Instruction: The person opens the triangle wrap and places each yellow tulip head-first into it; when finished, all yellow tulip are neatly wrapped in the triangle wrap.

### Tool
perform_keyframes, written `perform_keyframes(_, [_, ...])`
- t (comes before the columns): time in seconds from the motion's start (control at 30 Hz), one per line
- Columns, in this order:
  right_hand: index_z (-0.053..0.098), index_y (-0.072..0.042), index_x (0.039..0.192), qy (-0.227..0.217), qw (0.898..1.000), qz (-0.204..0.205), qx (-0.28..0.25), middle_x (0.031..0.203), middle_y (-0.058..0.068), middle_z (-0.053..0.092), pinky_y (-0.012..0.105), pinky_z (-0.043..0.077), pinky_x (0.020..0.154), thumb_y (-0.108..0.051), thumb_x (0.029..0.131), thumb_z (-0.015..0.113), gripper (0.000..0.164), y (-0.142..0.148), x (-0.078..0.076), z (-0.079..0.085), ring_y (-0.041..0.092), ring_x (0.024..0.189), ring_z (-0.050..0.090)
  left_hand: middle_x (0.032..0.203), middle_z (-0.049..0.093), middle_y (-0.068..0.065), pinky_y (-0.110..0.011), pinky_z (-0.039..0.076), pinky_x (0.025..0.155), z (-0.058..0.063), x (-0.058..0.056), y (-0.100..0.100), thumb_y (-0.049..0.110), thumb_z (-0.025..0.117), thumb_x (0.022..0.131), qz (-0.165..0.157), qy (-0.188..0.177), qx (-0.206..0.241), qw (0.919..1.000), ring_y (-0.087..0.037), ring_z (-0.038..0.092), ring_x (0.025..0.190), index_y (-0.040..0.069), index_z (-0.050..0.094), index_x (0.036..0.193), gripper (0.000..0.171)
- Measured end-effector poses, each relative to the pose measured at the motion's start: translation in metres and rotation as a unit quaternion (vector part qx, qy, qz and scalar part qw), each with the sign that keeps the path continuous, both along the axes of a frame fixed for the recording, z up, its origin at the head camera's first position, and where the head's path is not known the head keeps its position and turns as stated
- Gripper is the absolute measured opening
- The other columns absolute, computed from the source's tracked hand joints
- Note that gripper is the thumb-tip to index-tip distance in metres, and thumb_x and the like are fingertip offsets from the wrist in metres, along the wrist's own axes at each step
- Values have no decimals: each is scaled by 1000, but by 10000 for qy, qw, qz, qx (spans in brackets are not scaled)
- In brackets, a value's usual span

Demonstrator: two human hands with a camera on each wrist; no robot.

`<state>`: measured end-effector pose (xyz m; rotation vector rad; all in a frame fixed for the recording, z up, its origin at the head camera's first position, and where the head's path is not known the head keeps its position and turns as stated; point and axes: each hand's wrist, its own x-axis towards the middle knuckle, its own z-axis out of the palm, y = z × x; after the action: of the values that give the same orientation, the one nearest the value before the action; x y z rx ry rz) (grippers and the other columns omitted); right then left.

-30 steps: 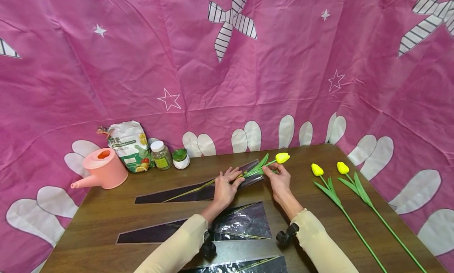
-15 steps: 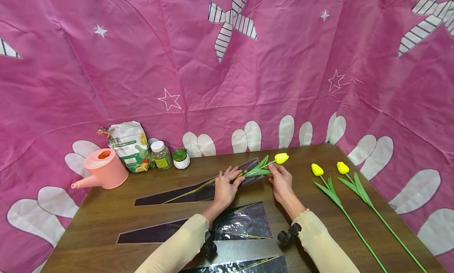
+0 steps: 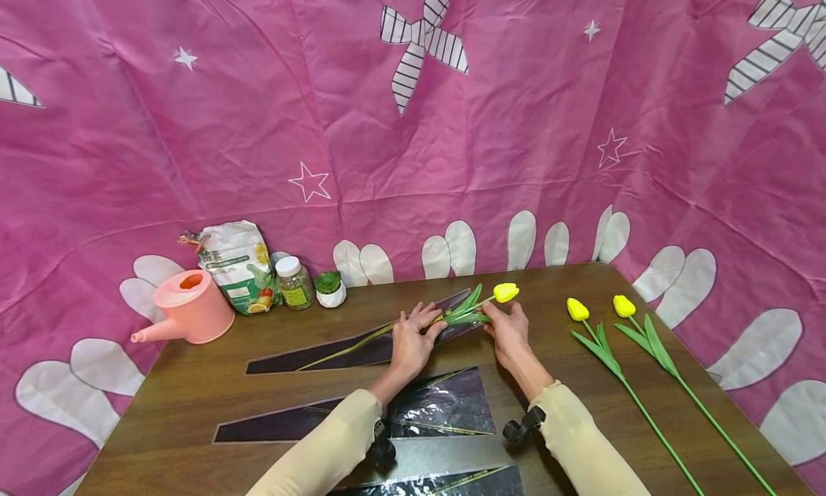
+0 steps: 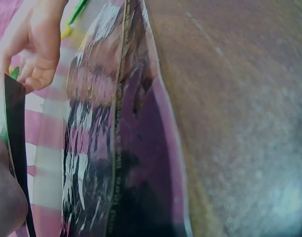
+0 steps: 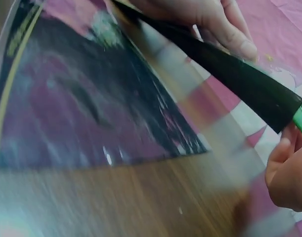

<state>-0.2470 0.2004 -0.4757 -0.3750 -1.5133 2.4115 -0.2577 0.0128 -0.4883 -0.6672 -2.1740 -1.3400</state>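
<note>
A yellow tulip (image 3: 506, 292) with green leaves (image 3: 466, 308) lies partly inside a dark, clear-fronted flower sleeve (image 3: 361, 347) at the back of the table. Its bloom sticks out past the wide end. My left hand (image 3: 411, 340) grips the sleeve near that end, fingers across it and thumb on the near side; the right wrist view shows the thumb (image 5: 247, 49) at the sleeve's edge. Just below the bloom, my right hand (image 3: 511, 332) pinches the tulip by stem and leaf. In the left wrist view the right hand's fingers (image 4: 39, 74) are curled beside the sleeve's mouth.
Two more sleeves, one in the middle (image 3: 445, 403) and one at the front (image 3: 477, 482), lie flat. Two yellow tulips (image 3: 577, 310) (image 3: 624, 306) rest at right. Along the back left stand a pink watering can (image 3: 193, 310), a white bag (image 3: 235, 266), a jar (image 3: 295, 284) and a potted plant (image 3: 330, 288).
The tulip has slid a little left and down, deeper into the sleeve. My right hand has shifted its hold on the leaf and stem. The left hand stays nearly in place.
</note>
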Motion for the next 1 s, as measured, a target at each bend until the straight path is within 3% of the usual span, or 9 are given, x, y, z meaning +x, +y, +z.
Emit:
perform_keyframes(0.13, [37, -10, 120, 90, 9995, 199, 225, 76, -1, 72, 19, 49, 54, -3, 98, 62, 34, 8, 2, 0, 7, 62, 65, 115, 69, -20, -74, 30, 101, 0, 1, 0, 7, 81, 82, 19, -3, -16, 10000, -47, 59, 117, -2, 77, 106, 26])
perform_keyframes(0.27, [39, -10, 122, 170, 9984, 499, 214, 83, 4, 74, 24, 51, 55, -13, 103, 53, 23, 17, 6, 2, 13, 63, 67, 115, 69, -20, -74, 30, 101, -1, 2, 0, 7, 81, 82, 33, -14, -45, 10000, -46, 59, 117, -2, 77, 106, 26])
perform_keyframes(0.47, [47, -8, 122, 135, 9967, 715, 350, 97, 3, 73, 26, 56, 62, -27, 108, 45, 24, 30, 12, 6, 17, 84, 73, 116, 69, -20, -73, 29, 103, -1, 3, -1, 7, 81, 82, -26, -79, -18, 10000, -47, 58, 118, -2, 76, 107, 27])
perform_keyframes(0.53, [50, -7, 122, 134, 9971, 620, 430, 98, 1, 70, 25, 55, 64, -26, 107, 48, 24, 32, 12, 6, 15, 88, 72, 116, 69, -20, -73, 29, 103, 0, 3, -1, 7, 81, 82, -46, -70, -14, 10000, -47, 58, 118, -2, 76, 107, 27])
perform_keyframes(0.67, [51, -2, 126, 203, 9982, 343, 443, 95, -2, 64, 22, 51, 64, -18, 104, 55, 28, 33, 10, 5, 11, 81, 66, 117, 69, -20, -73, 28, 103, 0, 3, -1, 8, 81, 82, -62, -69, -48, 9999, -46, 58, 119, -2, 76, 107, 27])
perform_keyframes(0.83, [41, 2, 141, 309, 9969, 288, 665, 93, -6, 69, 21, 52, 64, -11, 103, 57, 44, 34, 10, 4, 10, 79, 68, 116, 69, -19, -74, 28, 103, 0, 3, -1, 7, 81, 82, -70, -34, -70, 9999, -46, 58, 118, -2, 77, 107, 27])
perform_keyframes(1.0, [46, 2, 135, 408, 9937, 362, 977, 91, -4, 72, 22, 55, 66, -7, 101, 59, 38, 32, 11, 6, 14, 81, 72, 116, 69, -20, -75, 29, 100, 0, 1, -1, 7, 82, 82, -32, 56, -100, 9999, -47, 60, 116, -2, 77, 106, 26])
